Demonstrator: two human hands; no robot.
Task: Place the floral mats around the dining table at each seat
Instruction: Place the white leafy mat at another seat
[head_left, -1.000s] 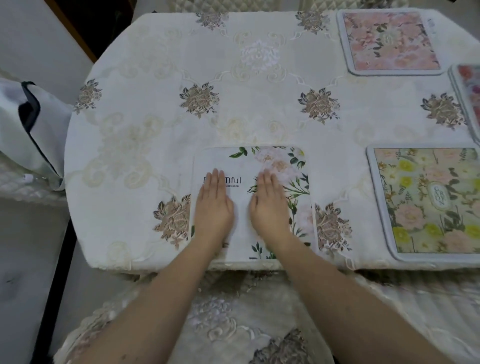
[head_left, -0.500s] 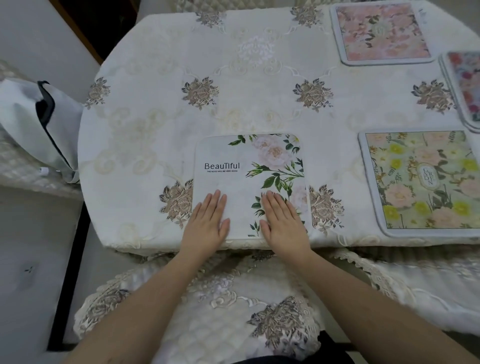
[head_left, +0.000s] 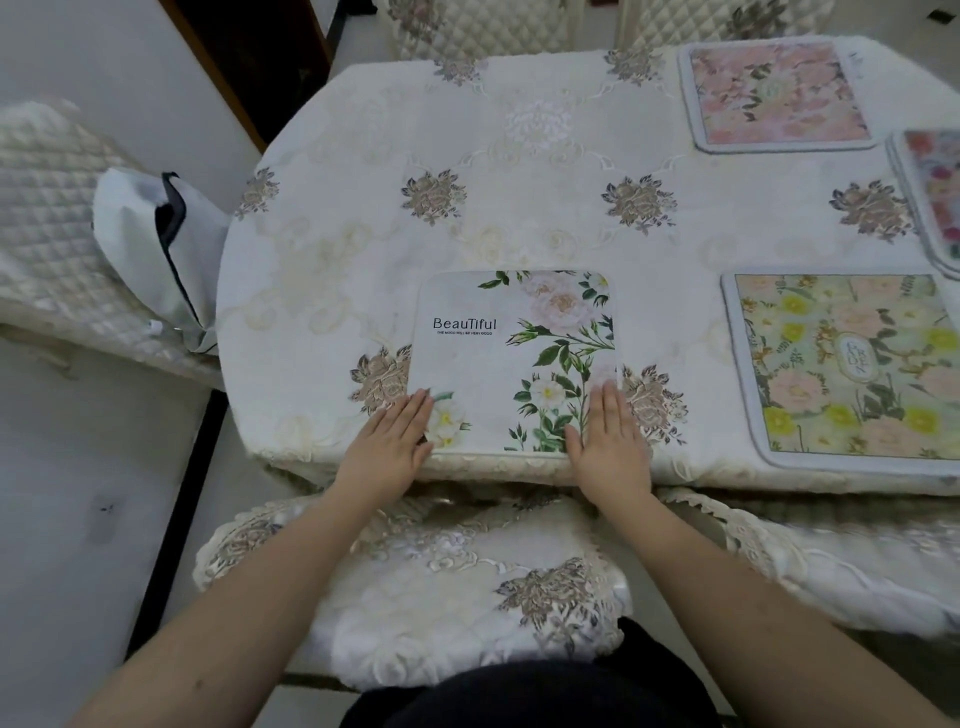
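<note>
Smoothing a white floral mat flat at the near seat, hands now out at its corners.

Nearest, a chair cushion (head_left: 415, 587) sits below the table edge. Left hand (head_left: 389, 444) lies flat, fingers straight and together, holding nothing, on the near-left corner of the white mat (head_left: 514, 364); right hand (head_left: 610, 441) lies the same way on the near-right corner. A second ago both hands pressed side by side mid-mat over the lettering; they have since slid back and apart, and the word "BeauTiful" is uncovered. The mat lies square against the near edge of the table (head_left: 519, 156), so this seat looks finished. Right of it, a yellow-flowered mat (head_left: 852, 364); farther right, a part-hidden stack of mats (head_left: 935, 192); far right, a pink mat (head_left: 779, 93). Left, a white bag (head_left: 150, 254) rests on another chair.
</note>
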